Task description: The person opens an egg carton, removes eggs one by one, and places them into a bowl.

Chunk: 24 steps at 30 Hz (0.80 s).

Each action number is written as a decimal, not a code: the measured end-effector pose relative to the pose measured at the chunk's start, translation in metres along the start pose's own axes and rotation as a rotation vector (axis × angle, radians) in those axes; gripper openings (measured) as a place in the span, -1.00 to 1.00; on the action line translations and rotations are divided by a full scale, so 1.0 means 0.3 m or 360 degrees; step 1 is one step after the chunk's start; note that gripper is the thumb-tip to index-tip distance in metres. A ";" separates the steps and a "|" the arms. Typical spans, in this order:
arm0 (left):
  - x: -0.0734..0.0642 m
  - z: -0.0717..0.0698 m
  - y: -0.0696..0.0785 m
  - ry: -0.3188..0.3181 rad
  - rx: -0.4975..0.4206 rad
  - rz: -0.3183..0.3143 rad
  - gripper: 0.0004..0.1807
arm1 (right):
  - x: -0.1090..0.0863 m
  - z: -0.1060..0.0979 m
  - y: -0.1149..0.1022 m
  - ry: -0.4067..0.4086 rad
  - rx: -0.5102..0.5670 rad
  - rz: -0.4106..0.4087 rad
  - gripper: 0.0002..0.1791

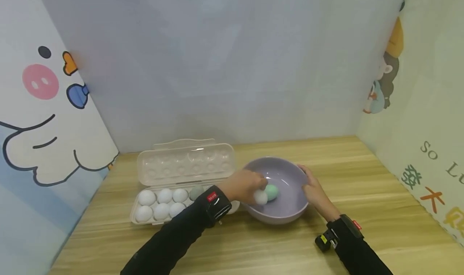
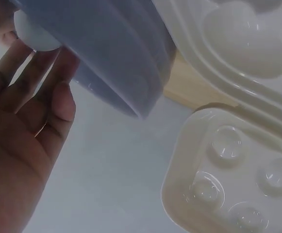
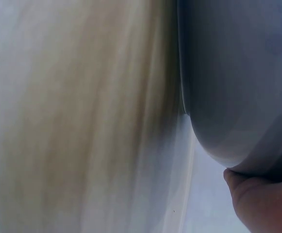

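My left hand reaches over the near-left rim of a purple bowl and holds a white egg at its fingertips. In the left wrist view, part of that egg shows beyond the fingers, beside the bowl wall. A mint-green egg lies inside the bowl, right beside the white one. My right hand grips the bowl's right rim; in the right wrist view only a thumb or fingertip shows against the bowl wall. The bowl stands on the table.
Left of the bowl lies an open egg carton with several white eggs and a grey-green egg. Its clear lid leans back. My left forearm covers the carton's right part. Printed cloth walls surround the wooden table.
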<state>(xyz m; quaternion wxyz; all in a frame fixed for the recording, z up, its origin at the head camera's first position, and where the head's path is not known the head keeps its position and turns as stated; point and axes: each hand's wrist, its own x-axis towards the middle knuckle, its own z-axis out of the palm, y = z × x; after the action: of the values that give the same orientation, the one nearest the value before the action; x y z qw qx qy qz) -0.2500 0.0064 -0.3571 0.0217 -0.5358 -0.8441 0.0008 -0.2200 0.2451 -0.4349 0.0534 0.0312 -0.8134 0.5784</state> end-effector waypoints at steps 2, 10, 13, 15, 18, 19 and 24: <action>0.001 0.001 0.001 -0.0045 -0.0054 -0.0047 -0.69 | 0.002 0.002 -0.002 0.0001 -0.0011 -0.0007 -0.19; 0.016 0.017 -0.004 -0.0196 -0.0134 -0.0188 -0.73 | 0.014 0.004 -0.015 0.0007 -0.0006 -0.0012 -0.18; 0.022 0.027 -0.006 -0.0224 -0.0163 -0.0203 -0.75 | 0.012 0.005 -0.017 0.0003 0.0003 -0.0022 -0.19; 0.025 0.033 -0.006 -0.0240 -0.0181 -0.0207 -0.75 | 0.010 0.006 -0.017 0.0002 0.0004 -0.0024 -0.21; 0.028 0.040 -0.006 -0.0259 -0.0201 -0.0212 -0.76 | 0.008 0.006 -0.012 0.0006 0.0004 -0.0029 -0.21; 0.029 0.042 -0.006 -0.0265 -0.0207 -0.0215 -0.76 | 0.007 0.006 -0.010 0.0007 -0.0001 -0.0029 -0.21; 0.036 0.047 -0.002 -0.0293 -0.0222 -0.0246 -0.76 | 0.004 0.002 -0.001 0.0017 -0.0002 -0.0022 -0.22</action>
<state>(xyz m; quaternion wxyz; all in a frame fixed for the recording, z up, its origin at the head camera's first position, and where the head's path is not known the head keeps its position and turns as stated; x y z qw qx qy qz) -0.2557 0.0162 -0.3709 -0.0930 -0.4670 -0.8793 -0.0103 -0.2213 0.2443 -0.4347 0.0618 0.0339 -0.8131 0.5778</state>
